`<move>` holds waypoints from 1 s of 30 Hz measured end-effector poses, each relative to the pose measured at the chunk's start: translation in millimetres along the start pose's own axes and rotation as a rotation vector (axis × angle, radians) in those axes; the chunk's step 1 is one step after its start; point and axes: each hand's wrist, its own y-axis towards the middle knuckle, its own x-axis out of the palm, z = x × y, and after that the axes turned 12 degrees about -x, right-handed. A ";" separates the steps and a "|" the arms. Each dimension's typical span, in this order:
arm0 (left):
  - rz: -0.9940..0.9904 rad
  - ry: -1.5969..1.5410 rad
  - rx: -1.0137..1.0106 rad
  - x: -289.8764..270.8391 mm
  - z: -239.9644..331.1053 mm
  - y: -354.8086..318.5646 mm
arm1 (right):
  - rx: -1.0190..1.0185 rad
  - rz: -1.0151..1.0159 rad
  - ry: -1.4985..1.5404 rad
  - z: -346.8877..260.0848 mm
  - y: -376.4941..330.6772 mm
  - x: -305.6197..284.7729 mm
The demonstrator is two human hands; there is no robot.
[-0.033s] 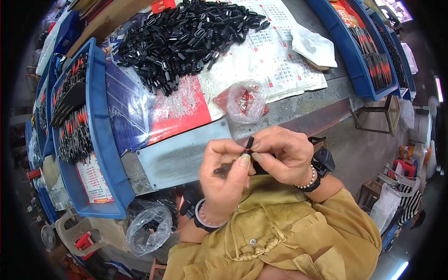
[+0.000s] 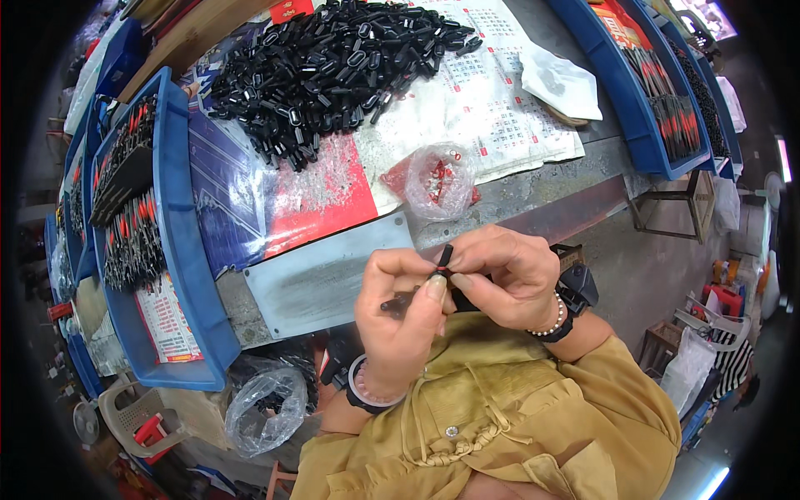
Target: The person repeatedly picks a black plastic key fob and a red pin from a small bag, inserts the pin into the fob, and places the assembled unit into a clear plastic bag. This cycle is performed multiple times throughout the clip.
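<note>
In front of my chest, both hands meet on a small black stick-like part (image 2: 446,255) with a bit of red, perhaps a ring, around it. My left hand (image 2: 398,304) pinches it between thumb and index finger; a dark knobbed end (image 2: 394,306) shows beside that palm. From the other side, my right hand (image 2: 504,275) grips the same part with thumb and fingertips. Just beyond my fingers lies a clear plastic bag (image 2: 440,182) with small red rings in it. A large heap of glossy black plastic pieces (image 2: 325,71) covers the far side of the table.
At left a blue tray (image 2: 179,225) holds rows of black pieces with orange-red parts. Another blue tray (image 2: 637,125) stands at right. A bare metal plate (image 2: 321,271) lies on the table's near edge, beside printed paper sheets (image 2: 500,117). A clear bag (image 2: 271,408) hangs lower left.
</note>
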 end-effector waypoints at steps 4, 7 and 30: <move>-0.042 -0.074 -0.002 0.4 1.2 0.8 | 0.131 0.105 0.258 -0.3 -1.0 0.9; -0.056 -0.151 -0.054 -0.6 2.1 2.6 | 0.024 0.048 0.108 -0.9 -1.4 2.3; 0.322 -0.284 -0.101 -86.2 25.5 -102.2 | 0.521 -0.461 0.490 -21.6 18.0 112.2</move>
